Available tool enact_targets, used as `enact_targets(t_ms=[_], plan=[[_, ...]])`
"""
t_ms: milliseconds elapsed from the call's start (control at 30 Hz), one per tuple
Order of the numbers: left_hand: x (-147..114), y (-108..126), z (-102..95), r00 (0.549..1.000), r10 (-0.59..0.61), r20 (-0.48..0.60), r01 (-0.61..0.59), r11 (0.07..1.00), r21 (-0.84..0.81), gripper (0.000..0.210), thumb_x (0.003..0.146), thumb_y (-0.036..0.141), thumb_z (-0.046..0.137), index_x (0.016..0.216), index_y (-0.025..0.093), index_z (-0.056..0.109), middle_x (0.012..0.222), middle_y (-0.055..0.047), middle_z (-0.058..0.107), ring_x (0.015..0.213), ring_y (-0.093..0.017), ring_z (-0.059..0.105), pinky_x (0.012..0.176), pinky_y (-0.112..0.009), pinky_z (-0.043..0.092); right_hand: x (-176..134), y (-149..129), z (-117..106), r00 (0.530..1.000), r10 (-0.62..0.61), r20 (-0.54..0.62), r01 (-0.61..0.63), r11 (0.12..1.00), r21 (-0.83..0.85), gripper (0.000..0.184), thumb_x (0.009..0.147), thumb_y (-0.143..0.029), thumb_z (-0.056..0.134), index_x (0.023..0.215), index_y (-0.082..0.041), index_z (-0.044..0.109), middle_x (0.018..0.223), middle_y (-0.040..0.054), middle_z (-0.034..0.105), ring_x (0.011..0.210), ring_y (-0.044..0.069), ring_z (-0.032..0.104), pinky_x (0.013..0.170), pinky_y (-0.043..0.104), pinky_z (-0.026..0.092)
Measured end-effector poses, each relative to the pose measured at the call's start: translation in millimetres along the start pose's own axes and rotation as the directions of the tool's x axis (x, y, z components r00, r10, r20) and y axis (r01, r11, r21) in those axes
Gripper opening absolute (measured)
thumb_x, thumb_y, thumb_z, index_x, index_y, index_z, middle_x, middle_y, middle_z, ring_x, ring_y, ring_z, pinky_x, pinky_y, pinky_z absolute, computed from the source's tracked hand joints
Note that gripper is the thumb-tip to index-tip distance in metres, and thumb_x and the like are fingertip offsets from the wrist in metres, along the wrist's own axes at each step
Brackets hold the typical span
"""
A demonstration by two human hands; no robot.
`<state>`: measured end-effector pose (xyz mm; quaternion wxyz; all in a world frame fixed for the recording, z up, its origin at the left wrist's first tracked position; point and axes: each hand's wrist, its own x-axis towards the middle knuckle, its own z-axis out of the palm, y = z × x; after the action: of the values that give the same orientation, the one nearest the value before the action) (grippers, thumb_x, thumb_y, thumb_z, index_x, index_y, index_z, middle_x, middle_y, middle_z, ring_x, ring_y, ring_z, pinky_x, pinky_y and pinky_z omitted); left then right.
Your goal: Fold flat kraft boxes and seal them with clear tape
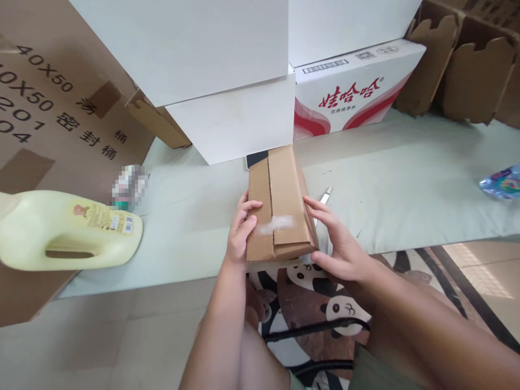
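Note:
A small brown cardboard box (284, 187) stands at the front of the covered table, slightly tilted. Its top flaps meet at a seam, with a strip of clear tape across the near end. My left hand (241, 230) grips the left side, thumb and fingers bent against the cardboard. On the other side, my right hand (339, 244) holds the box's right edge and near corner between thumb and fingertips. Just beyond the right fingers lies a slim silvery tool (325, 197), perhaps a utility knife, partly covered. A dark flat object with a pale rim (257, 158) shows behind the box.
White cartons (239, 116) and a red-and-white water carton (345, 100) stand behind. A pale yellow jug (69, 230) lies left, near a large brown carton (60, 108). Cut cardboard boxes (475, 76) stand back right; a blue plastic packet (504, 181) lies at the right edge.

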<state>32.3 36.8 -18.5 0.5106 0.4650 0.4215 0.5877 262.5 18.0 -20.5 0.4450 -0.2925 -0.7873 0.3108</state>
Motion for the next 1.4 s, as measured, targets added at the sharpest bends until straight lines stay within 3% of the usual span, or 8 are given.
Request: enact_targets(t_ms=[233,467,700,800,900,1067,1300,1400], plan=[[4,3,-16.5,0.990,-0.081,-0.111,0.080,0.997,-0.018,0.025,0.075,0.041,0.075,0.097,0.029,0.076,0.157,0.000,0.045,0.149,-0.030,0.034,0.119,-0.042,0.033,-1,12,-1,0.972,0.233,-0.041,-0.235,0.971,-0.043,0.050,0.097,-0.043,0.053,0.145,-0.033,0.041,0.158,0.0119,0.039,0.149,0.032,0.034,0.117,0.058,0.036],[8,-5,-20.1,0.986,-0.107,-0.130,0.115,0.992,0.053,0.037,0.075,0.050,0.077,0.106,0.028,0.075,0.159,-0.003,0.043,0.147,-0.032,0.038,0.120,-0.043,0.033,1,23,0,0.817,0.568,-0.095,-0.567,0.822,0.043,0.064,0.094,-0.057,0.050,0.149,-0.030,0.036,0.159,0.0129,0.039,0.149,0.036,0.034,0.118,0.064,0.031],[8,-8,-21.0,0.981,-0.128,-0.147,0.134,0.990,0.034,0.041,0.075,0.053,0.076,0.105,0.026,0.076,0.156,-0.006,0.048,0.143,-0.033,0.044,0.117,-0.046,0.036,2,28,-2,0.757,0.649,-0.079,-0.631,0.757,0.169,0.072,0.094,-0.059,0.050,0.155,-0.032,0.022,0.162,0.0120,0.035,0.144,0.034,0.042,0.118,0.063,0.032],[4,-4,-17.1,0.985,-0.164,-0.044,0.160,0.984,-0.078,0.056,0.075,0.065,0.070,0.117,0.028,0.072,0.155,-0.006,0.049,0.141,-0.033,0.046,0.113,-0.045,0.040,3,27,-2,0.757,0.650,-0.067,-0.622,0.748,0.233,0.080,0.092,-0.061,0.050,0.157,-0.030,0.016,0.157,0.0150,0.042,0.141,0.035,0.046,0.116,0.061,0.036],[2,-3,-13.6,0.984,-0.175,0.044,0.178,0.980,-0.090,0.072,0.071,0.071,0.071,0.128,0.027,0.067,0.147,-0.009,0.057,0.139,-0.033,0.048,0.109,-0.042,0.044,3,28,-4,0.812,0.579,-0.075,-0.541,0.794,0.277,0.084,0.091,-0.067,0.047,0.158,-0.032,0.010,0.163,0.0138,0.030,0.146,0.034,0.038,0.116,0.058,0.038],[4,0,-13.3,0.980,-0.197,-0.032,0.193,0.977,-0.087,0.070,0.070,0.067,0.075,0.124,0.024,0.067,0.130,-0.010,0.069,0.121,-0.030,0.063,0.085,-0.033,0.053,-2,30,-8,0.907,0.405,-0.112,-0.378,0.903,0.203,0.100,0.082,-0.076,0.055,0.157,-0.035,0.004,0.169,0.0087,0.012,0.156,0.033,0.015,0.120,0.055,0.034],[8,8,-18.2,0.939,-0.338,-0.066,0.326,0.934,-0.145,0.046,0.061,0.041,0.087,0.098,0.019,0.072,0.102,-0.006,0.075,0.089,-0.020,0.069,0.073,-0.027,0.051,-1,26,-11,0.843,0.517,-0.151,-0.508,0.856,0.094,0.094,0.080,-0.055,0.071,0.156,-0.032,0.018,0.163,0.0122,0.025,0.151,0.037,0.027,0.119,0.061,0.033],[9,9,-23.8,0.905,-0.424,-0.034,0.409,0.889,-0.204,0.042,0.059,0.029,0.086,0.097,0.017,0.072,0.095,-0.005,0.075,0.081,-0.016,0.068,0.068,-0.025,0.050,0,27,-11,0.850,0.503,-0.157,-0.497,0.864,0.080,0.094,0.078,-0.054,0.074,0.154,-0.031,0.022,0.162,0.0133,0.028,0.149,0.038,0.032,0.118,0.063,0.033]])
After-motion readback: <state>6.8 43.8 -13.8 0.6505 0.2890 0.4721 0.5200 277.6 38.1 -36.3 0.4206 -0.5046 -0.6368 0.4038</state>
